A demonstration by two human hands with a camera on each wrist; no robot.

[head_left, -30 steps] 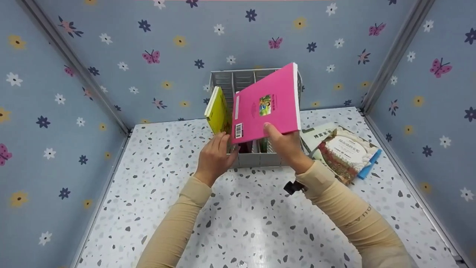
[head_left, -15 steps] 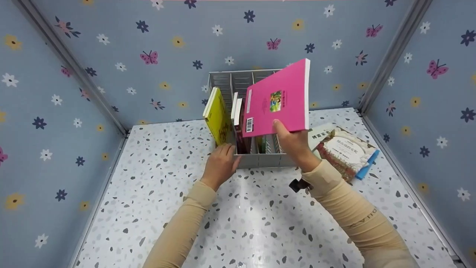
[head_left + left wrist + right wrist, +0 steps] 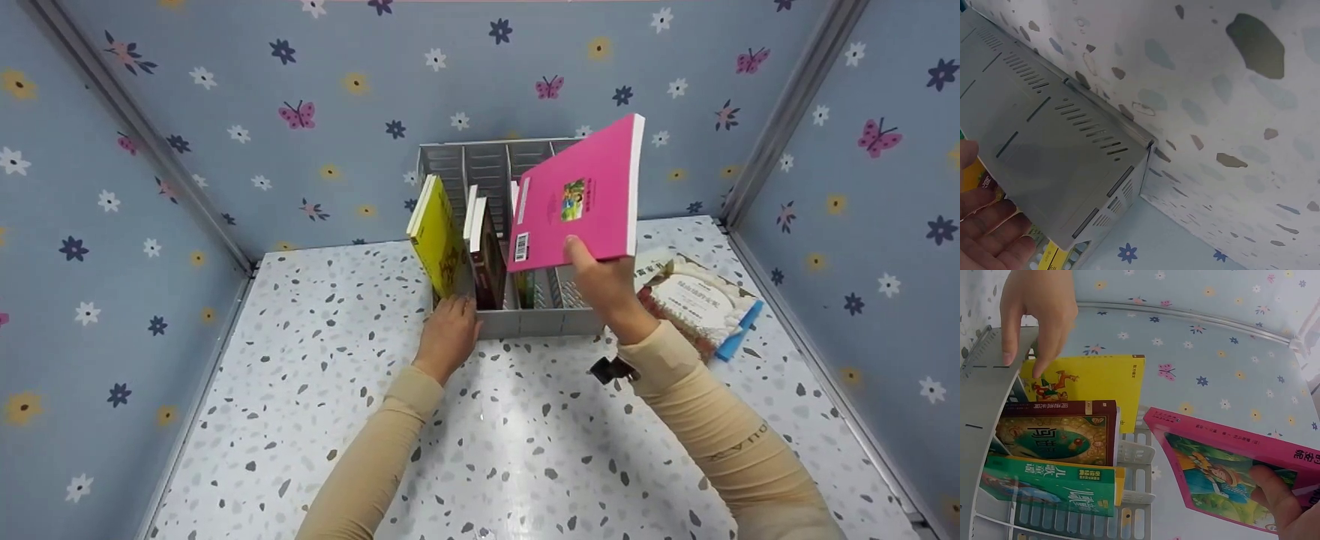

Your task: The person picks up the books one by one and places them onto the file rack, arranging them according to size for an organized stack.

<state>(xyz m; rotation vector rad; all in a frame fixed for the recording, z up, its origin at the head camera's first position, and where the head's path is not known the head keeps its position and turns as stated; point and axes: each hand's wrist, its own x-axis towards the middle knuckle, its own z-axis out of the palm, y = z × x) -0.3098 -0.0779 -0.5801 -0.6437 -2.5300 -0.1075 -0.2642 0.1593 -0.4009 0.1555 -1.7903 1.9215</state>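
My right hand (image 3: 611, 289) grips a pink book (image 3: 547, 199) by its lower edge, thumb across the back cover, and holds it tilted over the right part of a grey divided book rack (image 3: 540, 324). Its illustrated front cover shows in the right wrist view. My left hand (image 3: 448, 334) is at the rack's front rim, fingers extended down by the lower end of a yellow book (image 3: 1100, 388) in the leftmost compartment. A dark brown book (image 3: 1061, 444) stands in the adjacent compartment, beside a white-edged one. A green book (image 3: 1067, 489) stands further right.
Several books (image 3: 701, 300), overlapping, lie on the speckled table (image 3: 517, 450) right of the rack, a blue edge (image 3: 739, 334) showing beneath. A flowered wall (image 3: 345, 120) rises close behind the rack, with side walls at left and right.
My right hand has carried the pink book to the right, uncovering the brown book. My left hand has drawn slightly back and right, down to the rack's front rim.
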